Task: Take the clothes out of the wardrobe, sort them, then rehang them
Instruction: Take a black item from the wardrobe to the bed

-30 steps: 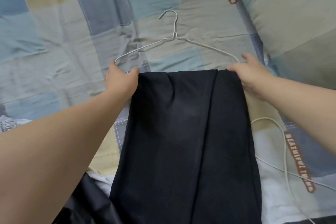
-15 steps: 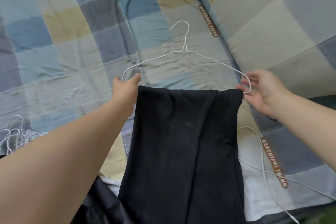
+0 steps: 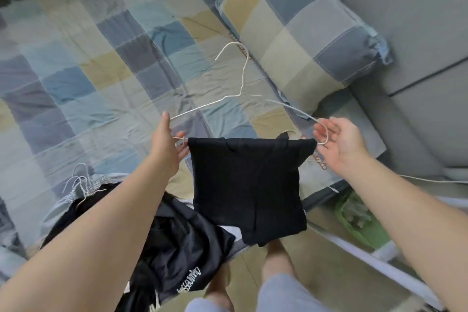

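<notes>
A white wire hanger [image 3: 241,76] is held up in the air above the bed, its hook pointing away from me. A black garment [image 3: 248,185] hangs folded over its bottom bar and ends above my feet. My left hand [image 3: 168,144] grips the hanger's left corner between thumb and fingers, next to the garment's edge. My right hand [image 3: 339,139] is palm up, with its fingers hooked round the hanger's right corner. The bottom bar is hidden under the cloth.
A pile of dark clothes [image 3: 177,248] lies at the bed's near edge, with several wire hangers [image 3: 81,182] at its left. A checked quilt [image 3: 88,58] covers the bed and a matching pillow [image 3: 304,40] lies at the right. A white cable [image 3: 417,180] and a green object [image 3: 359,220] are at the right.
Both hands have lifted the hanger off the quilt. The black garment now hangs free over the bar instead of lying stretched toward me. The view has pulled back and shows the floor.
</notes>
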The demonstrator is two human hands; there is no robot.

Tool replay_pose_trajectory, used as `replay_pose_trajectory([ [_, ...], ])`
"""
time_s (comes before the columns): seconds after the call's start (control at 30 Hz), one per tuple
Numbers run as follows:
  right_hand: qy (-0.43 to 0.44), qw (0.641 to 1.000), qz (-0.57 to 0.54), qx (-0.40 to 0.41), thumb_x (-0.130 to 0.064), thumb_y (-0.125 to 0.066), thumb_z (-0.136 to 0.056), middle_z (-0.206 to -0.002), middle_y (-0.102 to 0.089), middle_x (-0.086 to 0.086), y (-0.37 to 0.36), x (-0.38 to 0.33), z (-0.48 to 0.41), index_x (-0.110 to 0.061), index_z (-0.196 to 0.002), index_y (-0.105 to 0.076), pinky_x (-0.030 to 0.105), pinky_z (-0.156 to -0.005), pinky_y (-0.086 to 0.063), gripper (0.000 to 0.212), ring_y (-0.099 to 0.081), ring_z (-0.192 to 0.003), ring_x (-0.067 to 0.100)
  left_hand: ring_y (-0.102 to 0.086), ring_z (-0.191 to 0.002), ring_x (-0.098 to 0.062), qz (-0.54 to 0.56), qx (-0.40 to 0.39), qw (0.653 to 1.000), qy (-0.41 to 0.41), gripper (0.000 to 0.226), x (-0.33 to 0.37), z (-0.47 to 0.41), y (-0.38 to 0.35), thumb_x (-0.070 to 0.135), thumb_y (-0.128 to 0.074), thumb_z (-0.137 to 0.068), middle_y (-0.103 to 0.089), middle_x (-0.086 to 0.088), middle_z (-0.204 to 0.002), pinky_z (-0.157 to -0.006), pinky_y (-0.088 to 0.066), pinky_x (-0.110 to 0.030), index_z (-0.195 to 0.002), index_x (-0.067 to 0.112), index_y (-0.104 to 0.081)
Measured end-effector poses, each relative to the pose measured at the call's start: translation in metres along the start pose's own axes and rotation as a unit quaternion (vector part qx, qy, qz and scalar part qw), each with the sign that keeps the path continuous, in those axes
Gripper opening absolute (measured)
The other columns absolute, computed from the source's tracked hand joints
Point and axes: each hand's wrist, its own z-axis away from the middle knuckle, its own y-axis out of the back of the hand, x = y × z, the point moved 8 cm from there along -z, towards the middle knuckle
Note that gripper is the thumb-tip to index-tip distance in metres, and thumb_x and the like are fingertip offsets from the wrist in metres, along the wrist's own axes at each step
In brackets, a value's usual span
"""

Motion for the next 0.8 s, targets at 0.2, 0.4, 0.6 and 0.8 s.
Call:
replay_pose_trajectory([
  [0.2,0.011,0.995,-0.085,0.044,-0.027,-0.046,-0.097,-0.105,-0.064,0.004,0.082,0.034,0.13,-0.012,-0.102,-0.065,0.029,-0.09,-0.043,0.025,-0.063,-0.097,0.015,-0.064,-0.091,-0.021,-0.015,-0.067,0.998,0.008,0.047,-0.027,0.098,0.034,0.064,-0.059,-0.089,-0.064,-0.002,-0.101,-0.081,-0.055,-0.036,-0.108,0.021,-0.055],
  [0.4,0.024,0.977,-0.195,0.081,-0.026,-0.045,-0.098,-0.104,-0.066,0.003,0.14,0.083,0.231,-0.011,-0.102,-0.066,0.029,-0.093,-0.042,0.026,-0.063,-0.101,0.015,-0.064,-0.099,-0.023,-0.057,-0.106,0.993,0.014,0.045,-0.055,0.158,0.063,0.061,-0.058,-0.091,-0.066,-0.004,-0.107,-0.093,-0.052,-0.038,-0.108,0.019,-0.056],
  [0.6,0.041,0.955,-0.266,0.127,-0.022,-0.051,-0.096,-0.11,-0.068,0.007,0.19,0.13,0.302,-0.007,-0.109,-0.068,0.032,-0.101,-0.042,0.026,-0.064,-0.109,0.018,-0.065,-0.095,-0.022,-0.099,-0.144,0.985,-0.016,0.04,-0.07,0.2,0.063,0.058,-0.061,-0.091,-0.068,-0.003,-0.1,-0.091,-0.051,-0.037,-0.102,0.021,-0.055],
  [0.8,0.071,0.92,-0.344,0.175,-0.019,-0.046,-0.099,-0.115,-0.067,0.008,0.254,0.17,0.369,-0.005,-0.115,-0.065,0.03,-0.086,-0.047,0.029,-0.063,-0.11,0.02,-0.064,-0.081,-0.02,-0.157,-0.227,0.959,-0.063,0.033,-0.099,0.254,0.038,0.052,-0.061,-0.094,-0.066,-0.002,-0.086,-0.092,-0.051,-0.037,-0.095,0.02,-0.053],
])
